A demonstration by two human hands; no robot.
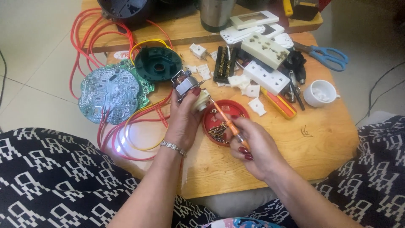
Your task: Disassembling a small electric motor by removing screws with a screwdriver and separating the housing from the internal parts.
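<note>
Left hand (184,120) grips small metal electric motor with cream plastic end (188,89) above wooden surface (320,139). Right hand (253,147) closed around orange-handled screwdriver (225,120); tip at motor, contact point hard to make out. Red round lid holding brass screws (221,122) partly hidden beneath hands.

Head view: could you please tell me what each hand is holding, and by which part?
The left hand grips a small electric motor around its lower body. The right hand holds an orange screwdriver by its handle end.

Head camera, looking steeply down, close over wooden table (320,139).
</note>
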